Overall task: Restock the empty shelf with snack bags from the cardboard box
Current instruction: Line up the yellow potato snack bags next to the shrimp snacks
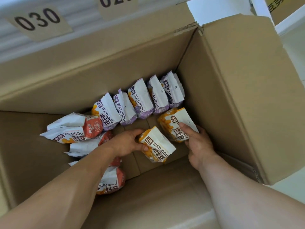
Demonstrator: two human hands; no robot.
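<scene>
Hands deep in the cardboard box (231,83): your left hand (127,142) grips one yellow bag (158,144), your right hand (198,142) another yellow bag (176,123), both bags' long axes slanting from far-left to near-right.

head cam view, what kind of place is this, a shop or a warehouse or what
Probably a stockroom or warehouse picking area. Handwritten cardboard number tags sit on the white shelf edge, and a large cardboard box holds many identical snack bags, one each in the left hand and right hand.
</scene>
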